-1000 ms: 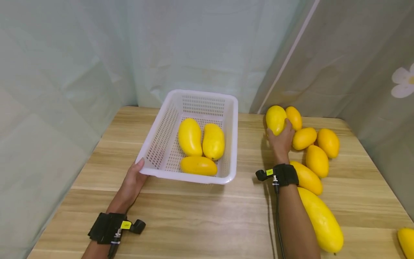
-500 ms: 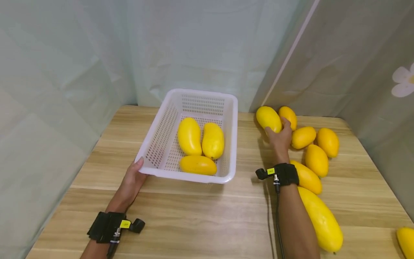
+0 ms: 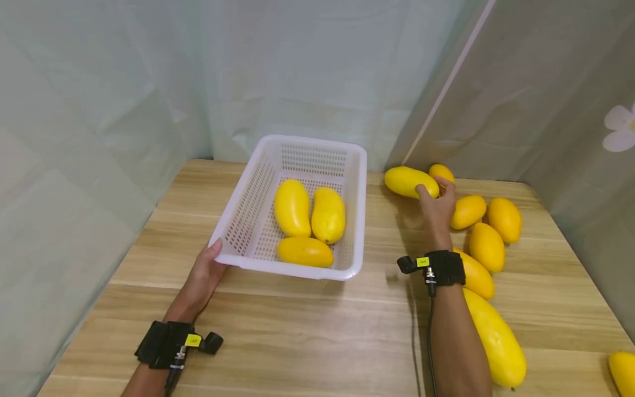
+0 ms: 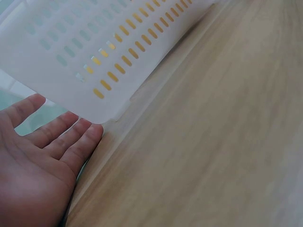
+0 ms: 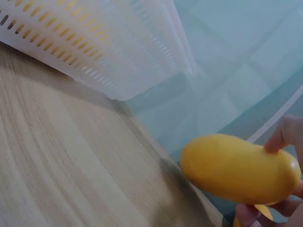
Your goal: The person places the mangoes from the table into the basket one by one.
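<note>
at the far edge of the worktop (image 3: 307,336), right of the white basket (image 3: 292,269): one yellow mango (image 3: 407,181), clamped in your right hand (image 3: 439,208); your left hand (image 3: 202,275), fingers extended, touches the basket's near corner.

smooth semi-glossy plastic basket (image 3: 288,269), smooth glossy mangoes (image 3: 404,181), wood-grain counter (image 3: 307,336), creased cloth-like drapes (image 3: 307,77), matt black wrist straps (image 3: 161,344)

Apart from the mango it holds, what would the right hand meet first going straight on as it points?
Probably the far mango just beyond the right hand, with the curtain behind; height is unclear, so it might pass over.
</note>
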A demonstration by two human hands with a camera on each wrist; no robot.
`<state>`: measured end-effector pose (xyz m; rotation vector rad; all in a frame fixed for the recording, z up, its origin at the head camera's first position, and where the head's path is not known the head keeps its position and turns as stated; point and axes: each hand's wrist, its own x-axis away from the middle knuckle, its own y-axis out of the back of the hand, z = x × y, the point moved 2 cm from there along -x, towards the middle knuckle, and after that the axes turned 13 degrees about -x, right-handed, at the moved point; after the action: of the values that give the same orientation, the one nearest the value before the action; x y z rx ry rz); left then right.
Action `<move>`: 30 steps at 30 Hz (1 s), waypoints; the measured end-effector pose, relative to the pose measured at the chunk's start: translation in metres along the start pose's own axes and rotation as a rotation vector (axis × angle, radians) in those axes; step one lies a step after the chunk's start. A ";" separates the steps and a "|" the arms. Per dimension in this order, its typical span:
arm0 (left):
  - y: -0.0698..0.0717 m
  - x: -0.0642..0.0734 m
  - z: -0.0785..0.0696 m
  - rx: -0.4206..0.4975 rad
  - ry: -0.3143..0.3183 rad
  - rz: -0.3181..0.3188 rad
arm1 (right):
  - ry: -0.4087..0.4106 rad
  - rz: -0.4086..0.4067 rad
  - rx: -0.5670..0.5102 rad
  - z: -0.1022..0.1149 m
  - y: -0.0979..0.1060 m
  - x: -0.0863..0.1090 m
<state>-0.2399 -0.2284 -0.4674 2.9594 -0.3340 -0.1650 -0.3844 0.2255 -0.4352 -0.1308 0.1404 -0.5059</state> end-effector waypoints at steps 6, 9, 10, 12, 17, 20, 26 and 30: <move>-0.001 -0.001 -0.002 -0.001 -0.002 -0.001 | 0.042 0.025 -0.134 -0.016 0.008 -0.019; -0.001 -0.001 -0.003 -0.004 -0.010 0.000 | 0.065 0.039 -0.199 -0.008 0.006 -0.016; -0.001 -0.001 -0.004 -0.006 -0.010 0.000 | 0.073 0.043 -0.220 -0.002 0.005 -0.013; -0.002 -0.001 -0.004 -0.010 -0.009 0.002 | 0.088 0.065 -0.265 0.007 0.003 -0.008; -0.002 -0.001 -0.006 -0.013 -0.003 0.005 | 0.108 0.117 -0.293 0.036 -0.003 0.009; -0.003 -0.001 -0.008 -0.012 -0.006 0.012 | 0.130 0.151 -0.279 0.048 -0.007 0.016; -0.003 0.000 -0.009 -0.008 -0.010 0.011 | 0.153 0.187 -0.280 0.062 -0.010 0.022; -0.002 0.001 -0.005 -0.009 -0.022 0.001 | 0.181 0.188 -0.292 0.069 -0.011 0.024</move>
<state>-0.2383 -0.2257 -0.4629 2.9503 -0.3360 -0.1983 -0.3573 0.2108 -0.3680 -0.3542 0.3999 -0.3060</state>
